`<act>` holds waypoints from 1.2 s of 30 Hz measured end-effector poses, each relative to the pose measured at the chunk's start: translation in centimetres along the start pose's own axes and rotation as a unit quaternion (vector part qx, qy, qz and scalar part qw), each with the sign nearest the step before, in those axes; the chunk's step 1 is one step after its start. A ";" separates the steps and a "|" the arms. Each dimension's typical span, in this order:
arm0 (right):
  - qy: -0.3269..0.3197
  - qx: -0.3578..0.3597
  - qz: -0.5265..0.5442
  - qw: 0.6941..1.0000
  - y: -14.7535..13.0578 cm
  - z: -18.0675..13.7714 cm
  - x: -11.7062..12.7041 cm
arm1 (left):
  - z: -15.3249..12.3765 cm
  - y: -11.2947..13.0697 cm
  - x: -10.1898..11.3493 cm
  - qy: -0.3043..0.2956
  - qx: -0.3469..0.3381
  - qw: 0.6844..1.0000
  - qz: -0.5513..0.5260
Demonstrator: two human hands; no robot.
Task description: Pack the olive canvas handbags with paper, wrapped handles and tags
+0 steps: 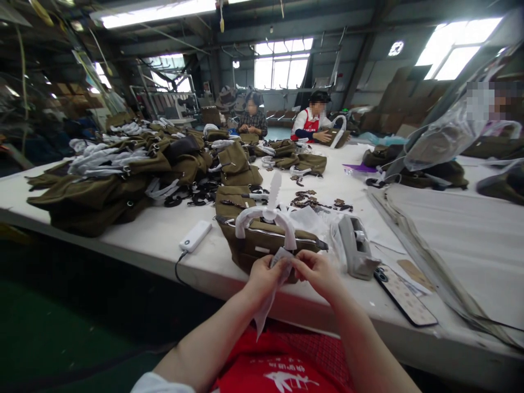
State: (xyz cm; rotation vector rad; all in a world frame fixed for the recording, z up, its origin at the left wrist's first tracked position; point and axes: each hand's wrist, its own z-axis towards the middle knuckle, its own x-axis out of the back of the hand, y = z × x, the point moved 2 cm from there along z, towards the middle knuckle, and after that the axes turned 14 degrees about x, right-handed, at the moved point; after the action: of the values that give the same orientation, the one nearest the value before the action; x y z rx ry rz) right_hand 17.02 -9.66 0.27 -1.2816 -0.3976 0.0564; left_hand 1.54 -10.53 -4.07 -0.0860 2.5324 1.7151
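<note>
An olive-green handbag (262, 240) stands upright at the table's front edge, its long zipper facing up. White wrapping covers its arched handle (266, 213). In front of the bag, my left hand (266, 275) is closed on a strip of white wrapping paper (268, 305), whose loose end hangs down below. My right hand (313, 270) pinches at the same paper near the handle's right base, thumb and fingertips together. The two hands almost touch. Part of the bag's lower front is hidden behind them.
Left lies a big heap of olive bags (102, 191). A white power bank (195, 236) with a cable sits left of the bag. To the right are a grey tape dispenser (355, 248) and a phone (405, 297). Across the table, a person in a red apron (313, 123) handles another bag.
</note>
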 end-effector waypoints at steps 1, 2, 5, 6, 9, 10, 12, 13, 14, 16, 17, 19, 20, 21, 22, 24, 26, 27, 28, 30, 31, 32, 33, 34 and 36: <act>0.006 -0.008 -0.018 1.000 0.2 0.1 -0.1 | 0.0 0.0 0.0 0.001 0.000 1.000 -0.003; 0.013 -0.013 -0.039 0.999 0.3 0.2 -0.2 | 0.1 -0.1 0.0 0.001 0.001 1.000 -0.005; 0.031 -0.021 -0.101 0.994 0.4 0.3 -0.4 | 0.2 -0.3 -0.1 0.008 0.003 1.000 -0.013; 0.037 -0.021 -0.119 0.992 0.4 0.3 -0.4 | 0.3 -0.3 -0.2 0.009 0.003 1.000 -0.020; 0.054 -0.008 -0.170 0.984 0.4 0.3 -0.5 | 0.4 -0.3 -0.4 -0.013 0.017 0.998 -0.063; 0.058 0.002 -0.190 0.980 0.4 0.3 -0.5 | 0.4 -0.2 -0.4 -0.021 0.024 0.997 -0.076; 0.064 0.019 -0.232 0.970 0.4 0.2 -0.7 | 0.4 -0.1 -0.5 -0.028 0.032 0.995 -0.088; 0.066 0.024 -0.252 0.965 0.4 0.1 -0.8 | 0.4 -0.1 -0.4 -0.027 0.032 0.995 -0.088; 0.069 0.026 -0.270 0.960 0.4 0.1 -0.9 | 0.4 0.0 -0.4 -0.024 0.029 0.996 -0.086; 0.076 0.023 -0.294 0.952 0.4 0.0 -1.1 | 0.5 0.1 -0.2 -0.017 0.021 0.996 -0.082; 0.079 0.021 -0.300 0.950 0.4 0.0 -1.1 | 0.6 0.2 -0.2 -0.014 0.017 0.997 -0.080; 0.086 0.017 -0.292 0.952 0.6 0.0 -1.1 | 0.7 0.3 0.0 0.004 0.005 0.998 -0.056; 0.086 0.014 -0.271 0.959 0.7 0.0 -1.0 | 0.8 0.3 0.0 0.018 -0.001 0.999 -0.037; 0.081 0.010 -0.234 0.969 0.9 -0.1 -1.0 | 0.8 0.3 0.1 0.032 -0.006 0.999 -0.019; 0.073 0.002 -0.184 0.980 1.1 -0.1 -0.9 | 0.8 0.4 0.1 0.038 -0.007 0.999 -0.010; 0.049 -0.023 -0.067 0.996 1.6 -0.3 -0.7 | 0.7 0.5 -0.1 0.023 0.008 0.999 -0.023; 0.030 -0.055 0.017 0.998 2.0 -0.6 -0.5 | 0.4 0.8 -0.5 -0.012 0.035 0.997 -0.071; 0.027 -0.070 0.040 0.996 2.2 -0.7 -0.4 | 0.2 1.0 -0.6 -0.027 0.048 0.994 -0.092; 0.027 -0.082 0.052 0.995 2.3 -0.7 -0.4 | 0.0 1.2 -0.8 -0.038 0.061 0.992 -0.108; 0.037 -0.094 0.062 0.993 2.3 -0.8 -0.3 | -0.3 1.4 -1.0 -0.055 0.093 0.986 -0.124; 0.044 -0.096 0.065 0.992 2.2 -0.7 -0.4 | -0.3 1.5 -1.1 -0.063 0.113 0.984 -0.126; 0.051 -0.097 0.068 0.992 2.1 -0.7 -0.4 | -0.3 1.4 -1.1 -0.071 0.135 0.981 -0.124; 0.059 -0.098 0.071 0.991 2.0 -0.6 -0.5 | -0.2 1.3 -1.1 -0.076 0.155 0.977 -0.122; 0.065 -0.101 0.075 0.990 2.0 -0.6 -0.7 | -0.1 1.1 -1.1 -0.081 0.171 0.974 -0.121; 0.080 -0.111 0.071 0.988 2.1 -0.6 -0.9 | 0.2 0.8 -1.0 -0.092 0.193 0.969 -0.123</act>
State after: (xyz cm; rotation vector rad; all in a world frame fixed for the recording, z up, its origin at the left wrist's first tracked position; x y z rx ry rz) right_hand 16.74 -9.84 -2.09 -1.5214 -0.1760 0.0299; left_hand 2.46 -10.04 -3.28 -0.1961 2.5369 1.0689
